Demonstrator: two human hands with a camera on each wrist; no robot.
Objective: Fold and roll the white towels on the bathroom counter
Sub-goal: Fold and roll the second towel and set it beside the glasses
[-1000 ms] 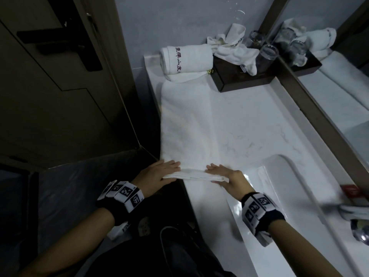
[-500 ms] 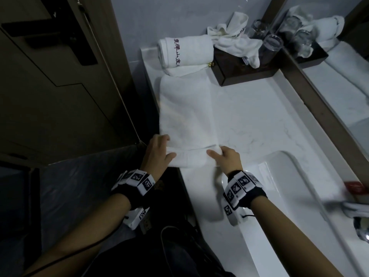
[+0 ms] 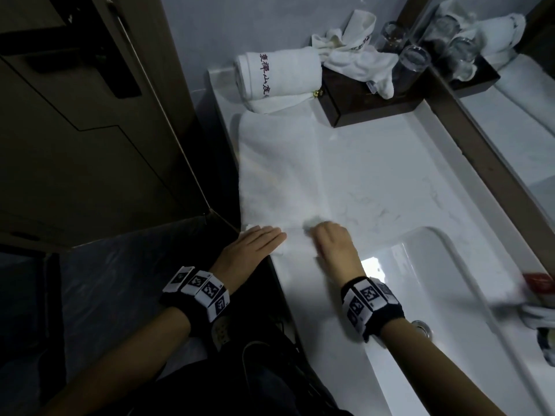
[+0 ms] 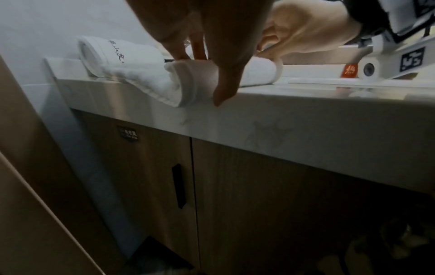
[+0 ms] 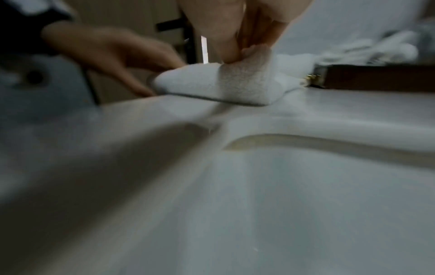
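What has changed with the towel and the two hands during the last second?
The towel's near end was rolled up, away from the person. The left hand now lies flat on the roll; the right hand pinches it. The finished rolled towel stayed as before.

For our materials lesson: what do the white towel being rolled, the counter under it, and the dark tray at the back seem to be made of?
White towel being rolled: looks like looped terry cloth, by its fuzzy, matte nap.
Pale veined counter: marble or a stone-look composite, given the grey veins and smooth sheen.
Dark brown rectangular tray: probably dark-stained wood, though the grain is unclear.
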